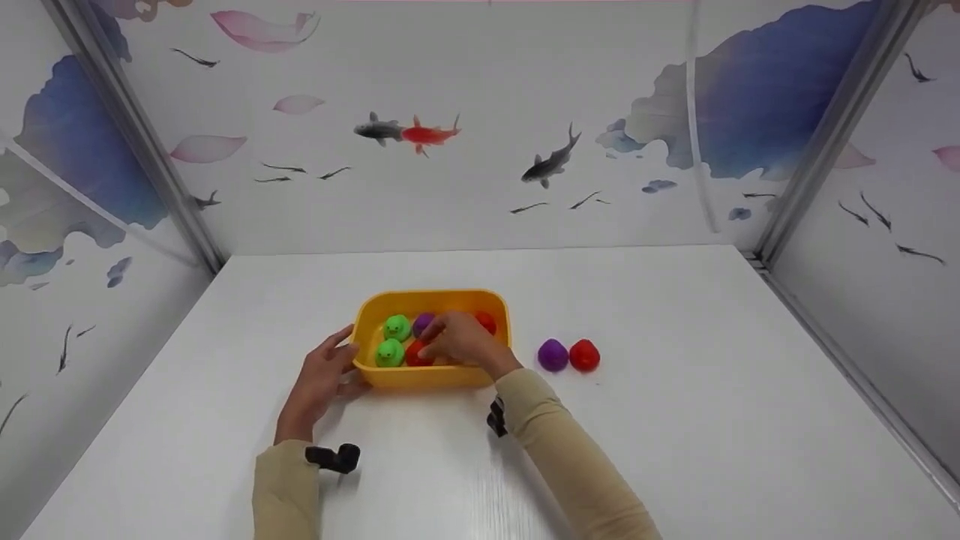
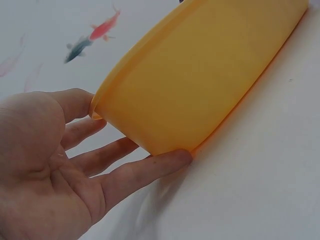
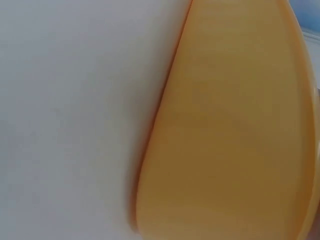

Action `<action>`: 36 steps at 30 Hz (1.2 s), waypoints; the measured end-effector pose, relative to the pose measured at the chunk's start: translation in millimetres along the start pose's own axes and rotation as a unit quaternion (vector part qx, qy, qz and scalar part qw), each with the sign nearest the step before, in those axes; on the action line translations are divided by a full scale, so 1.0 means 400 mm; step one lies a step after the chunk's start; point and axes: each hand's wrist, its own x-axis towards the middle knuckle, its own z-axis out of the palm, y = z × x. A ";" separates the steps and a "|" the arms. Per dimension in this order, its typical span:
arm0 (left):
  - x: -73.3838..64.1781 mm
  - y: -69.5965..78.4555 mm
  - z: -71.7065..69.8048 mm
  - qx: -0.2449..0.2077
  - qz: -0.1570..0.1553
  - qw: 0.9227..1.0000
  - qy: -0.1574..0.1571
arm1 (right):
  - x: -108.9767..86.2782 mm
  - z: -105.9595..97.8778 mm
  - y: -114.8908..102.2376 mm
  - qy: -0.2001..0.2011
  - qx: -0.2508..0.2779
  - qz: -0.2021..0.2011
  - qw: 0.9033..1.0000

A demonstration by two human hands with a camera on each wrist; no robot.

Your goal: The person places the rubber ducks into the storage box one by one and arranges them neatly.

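Observation:
A yellow plastic tub (image 1: 431, 377) stands on the white table. My left hand (image 1: 322, 375) rests its fairly straight, spread fingers on the outside of the tub's left end, as the left wrist view shows (image 2: 55, 165). Inside are two green toy ducks (image 1: 396, 328), a purple toy (image 1: 424, 323) and red toys, one (image 1: 417, 353) in front and another (image 1: 485, 322) at the right. My right hand (image 1: 466, 341) reaches over the front rim, its bent fingertips at the front red toy. Whether they pinch it is hidden. The right wrist view shows mainly the tub's outer wall (image 3: 225, 125).
Right of the tub, a purple toy (image 1: 553, 355) and a red toy (image 1: 585, 355) sit side by side on the table (image 1: 712, 420). White panels (image 1: 480, 210) printed with fish and leaves enclose the table's back and sides. The right forearm crosses the area before the tub.

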 end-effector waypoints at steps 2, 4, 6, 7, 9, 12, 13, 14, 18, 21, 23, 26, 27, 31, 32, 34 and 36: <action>0.000 -0.002 0.001 -0.002 0.000 1.000 0.000 | -0.010 -0.013 -0.001 0.004 -0.022 -0.017 1.000; 0.000 -0.003 0.002 -0.003 0.001 1.000 0.000 | -0.022 -0.031 0.000 0.008 -0.046 -0.038 0.998; 0.000 -0.002 0.004 -0.001 0.004 1.000 0.000 | -0.038 -0.052 0.004 0.011 -0.055 -0.058 0.997; 0.000 0.000 0.006 -0.001 0.006 1.000 -0.001 | -0.047 -0.064 0.007 0.013 -0.055 -0.066 0.996; 0.000 0.002 0.008 0.005 0.008 1.000 -0.003 | -0.068 -0.087 0.013 0.017 -0.053 -0.078 0.995; -0.002 0.004 0.008 0.009 0.002 1.000 -0.003 | -0.103 -0.119 0.023 0.025 -0.052 -0.093 0.994; -0.003 0.004 0.007 0.008 0.000 1.000 -0.002 | -0.115 -0.130 0.026 0.029 -0.051 -0.096 0.994; -0.004 0.004 0.007 0.007 -0.001 1.000 -0.003 | -0.127 -0.140 0.029 0.033 -0.048 -0.100 0.993; -0.008 0.004 0.004 0.002 -0.002 1.000 -0.003 | -0.173 -0.181 0.043 0.056 -0.029 -0.114 0.991; -0.008 0.003 0.002 0.004 -0.005 1.000 -0.004 | -0.199 -0.209 0.055 0.075 -0.024 -0.123 0.989; -0.009 0.001 0.001 0.006 -0.006 1.000 -0.004 | -0.210 -0.225 0.064 0.085 -0.014 -0.116 0.990; -0.010 -0.002 -0.002 0.006 -0.004 1.000 0.000 | -0.221 -0.247 0.079 0.095 -0.013 -0.093 0.991; -0.010 -0.003 -0.002 0.005 -0.003 1.000 0.000 | -0.223 -0.254 0.085 0.099 -0.012 -0.084 0.991; -0.012 -0.006 0.000 0.005 -0.001 1.000 -0.006 | -0.233 -0.283 0.119 0.108 -0.013 -0.063 0.992; -0.012 -0.005 0.001 0.005 -0.001 1.000 -0.007 | -0.235 -0.290 0.128 0.109 -0.009 -0.061 0.992; -0.012 -0.002 0.004 0.006 0.000 1.000 -0.008 | -0.237 -0.304 0.145 0.111 -0.009 -0.058 0.992; -0.011 0.000 0.008 0.008 0.001 1.000 -0.007 | -0.239 -0.317 0.162 0.110 -0.006 -0.055 0.992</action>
